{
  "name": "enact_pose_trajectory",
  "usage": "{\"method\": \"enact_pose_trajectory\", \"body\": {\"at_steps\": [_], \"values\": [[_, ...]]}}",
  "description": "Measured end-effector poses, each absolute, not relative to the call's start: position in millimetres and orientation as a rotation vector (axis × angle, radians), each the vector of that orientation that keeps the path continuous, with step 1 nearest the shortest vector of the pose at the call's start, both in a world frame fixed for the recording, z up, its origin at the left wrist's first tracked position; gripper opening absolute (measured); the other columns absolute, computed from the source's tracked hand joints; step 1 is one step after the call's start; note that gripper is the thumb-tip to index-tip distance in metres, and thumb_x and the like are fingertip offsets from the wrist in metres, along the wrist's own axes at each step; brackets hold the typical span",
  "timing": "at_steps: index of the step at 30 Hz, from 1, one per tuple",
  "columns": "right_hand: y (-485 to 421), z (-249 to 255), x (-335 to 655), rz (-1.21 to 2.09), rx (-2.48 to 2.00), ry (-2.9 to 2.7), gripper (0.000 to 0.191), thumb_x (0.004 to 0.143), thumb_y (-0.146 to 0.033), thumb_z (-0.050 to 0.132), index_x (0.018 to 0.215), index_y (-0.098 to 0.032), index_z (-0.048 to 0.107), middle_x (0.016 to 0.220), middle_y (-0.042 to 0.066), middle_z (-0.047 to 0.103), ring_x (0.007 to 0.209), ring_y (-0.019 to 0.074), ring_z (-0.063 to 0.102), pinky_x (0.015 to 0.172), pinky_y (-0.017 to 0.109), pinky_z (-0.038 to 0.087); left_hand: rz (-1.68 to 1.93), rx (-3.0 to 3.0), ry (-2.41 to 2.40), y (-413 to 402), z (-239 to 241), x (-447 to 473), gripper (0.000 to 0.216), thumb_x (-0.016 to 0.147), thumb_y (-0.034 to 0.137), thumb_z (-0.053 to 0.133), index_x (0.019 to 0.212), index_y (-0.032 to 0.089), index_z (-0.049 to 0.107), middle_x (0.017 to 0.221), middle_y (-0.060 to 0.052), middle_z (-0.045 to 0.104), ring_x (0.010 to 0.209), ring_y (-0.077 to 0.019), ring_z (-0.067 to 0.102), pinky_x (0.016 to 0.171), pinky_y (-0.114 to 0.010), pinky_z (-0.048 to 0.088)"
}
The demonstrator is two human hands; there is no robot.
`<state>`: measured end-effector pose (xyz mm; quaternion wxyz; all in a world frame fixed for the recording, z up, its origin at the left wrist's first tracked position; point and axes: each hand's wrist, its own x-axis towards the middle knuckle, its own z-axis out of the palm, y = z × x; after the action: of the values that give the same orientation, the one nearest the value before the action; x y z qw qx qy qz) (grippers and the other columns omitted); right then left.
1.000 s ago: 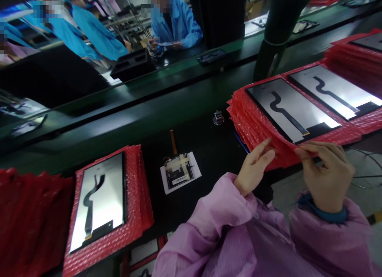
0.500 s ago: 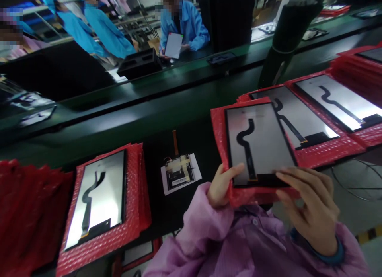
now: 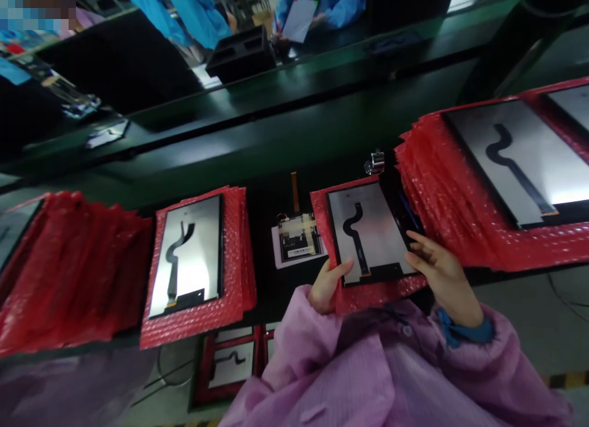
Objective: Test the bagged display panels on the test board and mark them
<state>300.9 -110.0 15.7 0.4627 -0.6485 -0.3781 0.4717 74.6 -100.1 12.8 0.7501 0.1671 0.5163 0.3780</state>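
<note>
A display panel [image 3: 368, 230] with a black curved flex cable lies on a red bubble-wrap sheet [image 3: 363, 297] that I hold in front of me over the black bench. My left hand [image 3: 327, 284] pinches the sheet's near left corner, thumb on the panel's edge. My right hand [image 3: 439, 272] grips the near right corner, fingers on the panel. Right beside it a stack of red sheets [image 3: 442, 218] carries another panel [image 3: 519, 157]. To the left a small test board [image 3: 298, 238] rests on a white card.
A second red stack with a panel [image 3: 188, 255] lies at the left, with more red sheets [image 3: 69, 273] beyond it. A small clear clip [image 3: 375, 163] stands behind the held panel. Across the green conveyor [image 3: 276, 138], people in blue coats work. More panels [image 3: 230, 359] lie below the bench.
I lifted one red sheet with its panel off the right stack and brought it leftward in front of me, now low over the bench beside the test board. The view shifted right and down.
</note>
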Motion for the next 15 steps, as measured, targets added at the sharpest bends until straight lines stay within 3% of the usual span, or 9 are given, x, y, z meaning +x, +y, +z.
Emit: {"method": "enact_pose_trajectory", "body": {"at_steps": [5,9,15], "values": [[-105.5,11.9,299.5,1.106,-1.656,-0.966,0.060,0.071,-0.045,0.082,0.125,-0.022,0.070,0.093,0.003,0.067,0.080,0.0134,0.063,0.071,0.027,0.056,1.112,1.326,1.612,-130.3,1.3,59.8,0.046,0.091,0.030,0.067,0.135,0.019,0.056,0.130,-0.014,0.064,0.119,-0.0244,0.064,0.103,-0.043,0.054],[-101.4,13.8,302.2,1.020,-1.673,-1.045,0.057,0.072,-0.045,0.080,0.124,-0.023,0.070,0.095,0.004,0.068,0.082,0.0142,0.065,0.072,0.028,0.057,0.981,2.139,1.656,-149.7,-6.8,51.8,0.055,0.098,0.029,0.060,0.149,0.018,0.043,0.133,-0.017,0.062,0.125,-0.0282,0.060,0.105,-0.047,0.054],[-97.9,10.9,293.4,1.066,-1.568,-0.978,0.053,0.073,-0.040,0.078,0.123,-0.025,0.069,0.094,0.003,0.066,0.078,0.0120,0.063,0.064,0.023,0.053,0.804,2.320,1.592,-145.3,-19.4,47.7,0.076,0.102,0.033,0.052,0.164,0.019,0.010,0.139,-0.020,0.060,0.129,-0.0303,0.061,0.104,-0.047,0.056]]}}
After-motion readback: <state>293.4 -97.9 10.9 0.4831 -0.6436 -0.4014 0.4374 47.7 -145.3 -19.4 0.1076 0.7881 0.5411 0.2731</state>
